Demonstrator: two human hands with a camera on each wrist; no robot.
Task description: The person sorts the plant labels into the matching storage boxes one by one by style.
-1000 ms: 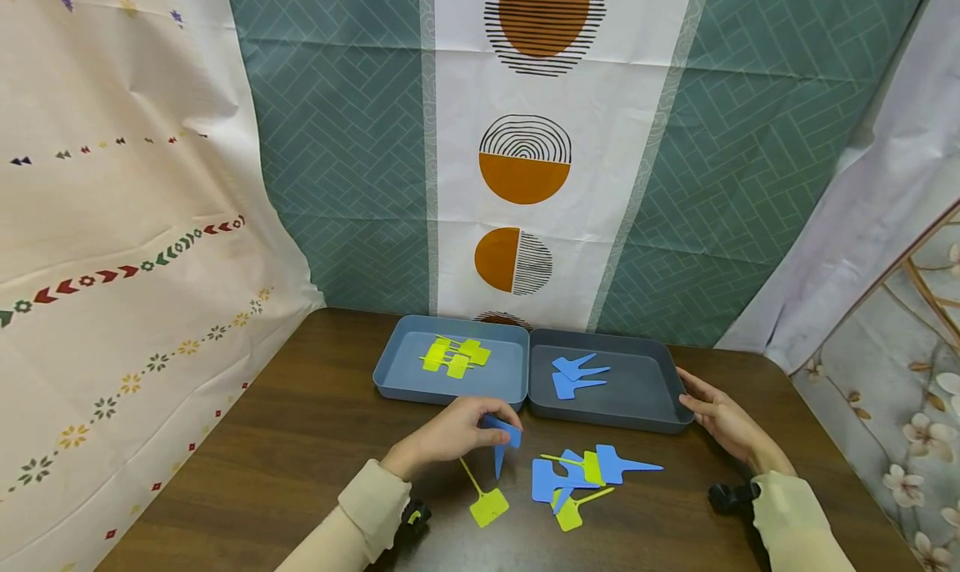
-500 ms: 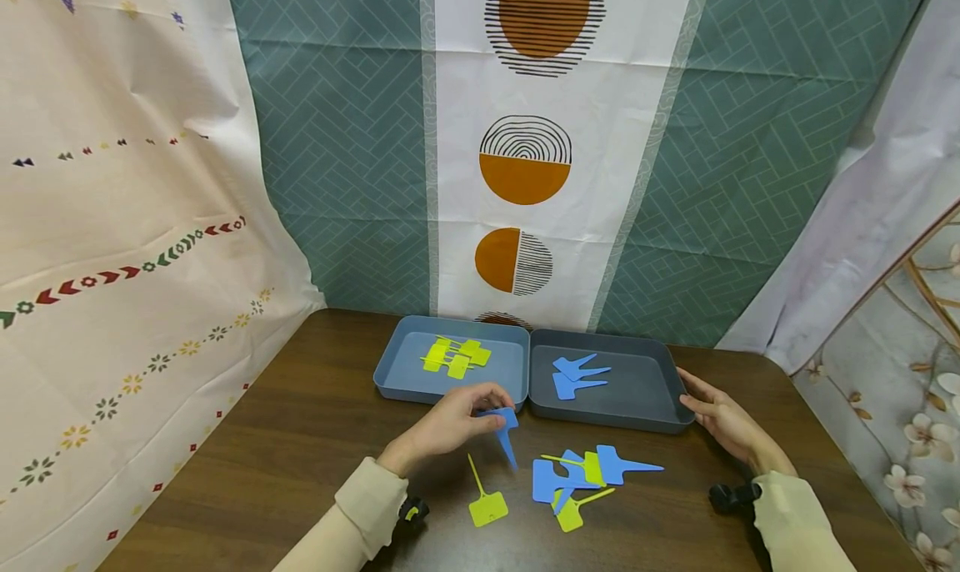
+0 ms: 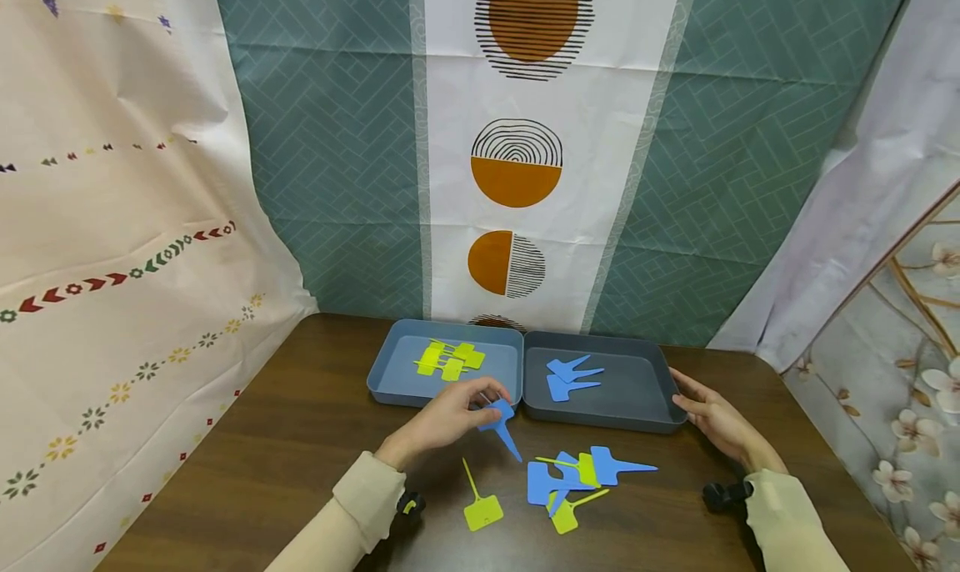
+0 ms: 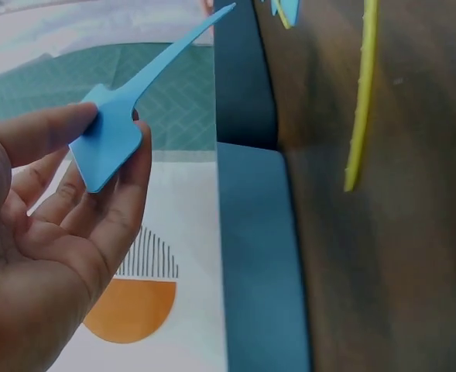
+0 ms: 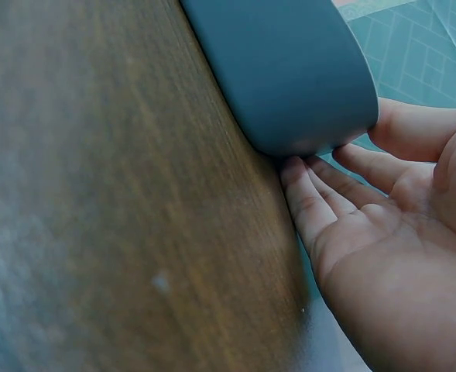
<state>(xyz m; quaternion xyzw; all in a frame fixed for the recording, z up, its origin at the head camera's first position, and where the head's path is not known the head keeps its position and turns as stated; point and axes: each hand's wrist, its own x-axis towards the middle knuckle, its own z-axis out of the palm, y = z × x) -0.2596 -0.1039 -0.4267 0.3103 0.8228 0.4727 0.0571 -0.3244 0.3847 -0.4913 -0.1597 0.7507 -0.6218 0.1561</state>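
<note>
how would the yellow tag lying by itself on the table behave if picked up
The yellow tag looks thin, so it is probably light but fiddly to grasp. Its narrow stem may bend. It lies flat on the table, so rolling seems unlikely.

Head view: two trays, one blue-grey tray (image 3: 393,380) at seven o'clock, one dark grey tray (image 3: 633,384) at four. Seven blue plant labels (image 3: 540,482): three at four, three at five, one held at six. Yellow plant labels (image 3: 483,513): two at five, one at six; those overlapping at seven are uncountable.
</note>
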